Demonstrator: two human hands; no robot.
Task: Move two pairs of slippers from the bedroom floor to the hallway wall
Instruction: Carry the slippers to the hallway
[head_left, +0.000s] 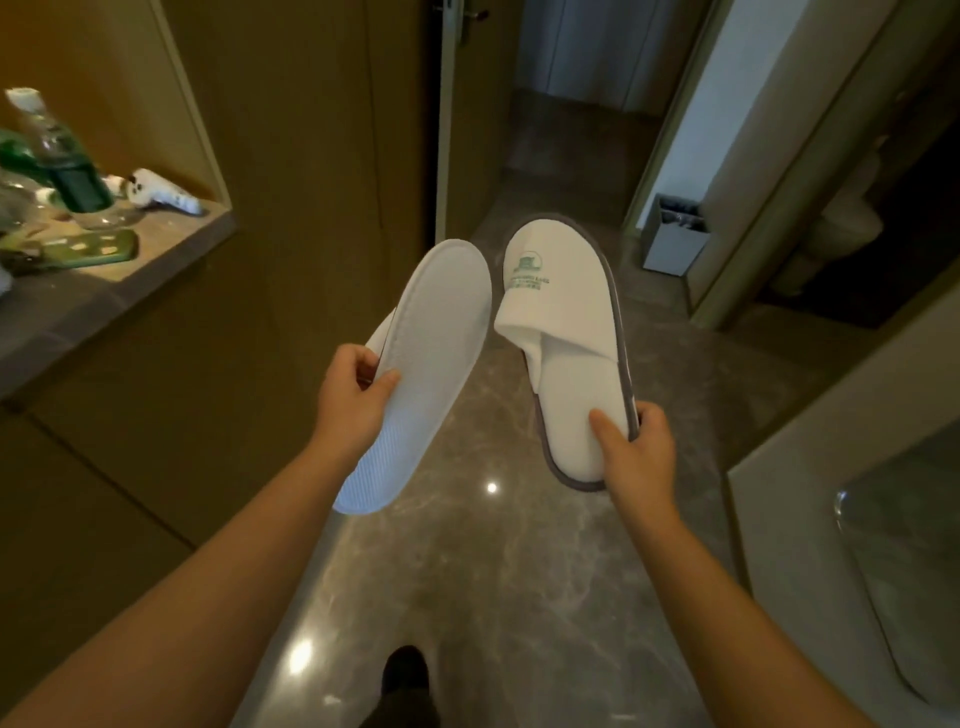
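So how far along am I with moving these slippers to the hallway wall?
Nothing looks set down yet: no slippers show along the wall on the marble floor. In hand: your left hand holds a white slipper sole side up, and your right hand holds a grey-trimmed slipper with a green logo. Left to do: place these by the wall. Whether each hand holds more than one slipper is unclear.

Both forearms are bare, with no sleeves, watch or rings showing. The left hand (353, 395) and right hand (636, 452) wear no gloves. Below, a dark shoe (405, 670) tops a dark trouser leg (400, 712) at the bottom edge.
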